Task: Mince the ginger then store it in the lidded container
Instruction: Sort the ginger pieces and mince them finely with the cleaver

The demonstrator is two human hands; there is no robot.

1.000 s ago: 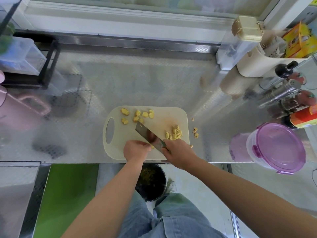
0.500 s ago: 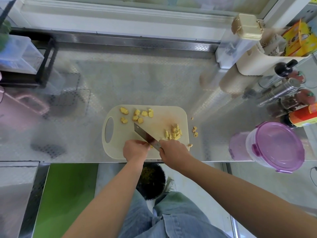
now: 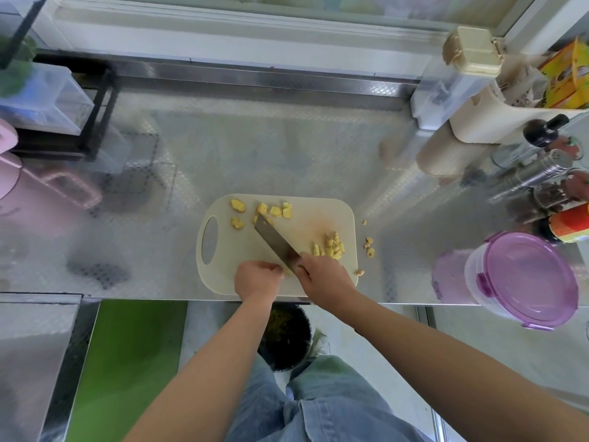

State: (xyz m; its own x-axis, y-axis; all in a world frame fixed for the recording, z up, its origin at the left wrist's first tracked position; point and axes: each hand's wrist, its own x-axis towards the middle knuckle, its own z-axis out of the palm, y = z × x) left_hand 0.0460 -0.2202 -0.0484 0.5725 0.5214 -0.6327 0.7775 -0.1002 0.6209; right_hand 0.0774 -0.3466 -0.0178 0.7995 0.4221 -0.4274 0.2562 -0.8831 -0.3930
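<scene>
A cream cutting board [image 3: 328,215] lies on the steel counter. Yellow ginger chunks [image 3: 274,210] sit along its far edge, and smaller cut pieces [image 3: 331,247] are piled at its right. My right hand [image 3: 325,275] grips the handle of a cleaver [image 3: 271,237], whose blade points away and to the left across the board. My left hand [image 3: 258,277] rests at the board's near edge with curled fingers on a small ginger piece beside the blade; that piece is mostly hidden. The purple-lidded container [image 3: 529,275] stands shut at the right.
A few ginger bits [image 3: 369,247] lie on the counter [image 3: 287,154] right of the board. Bottles and a shaker [image 3: 535,177] crowd the right side with a cream caddy [image 3: 497,116]. A pink jug [image 3: 38,189] stands at the left. A dark bin [image 3: 287,336] sits below the counter edge.
The cleaver has shifted slightly away and left across the board, its tip now near the far chunks. Both hands stay at the near edge.
</scene>
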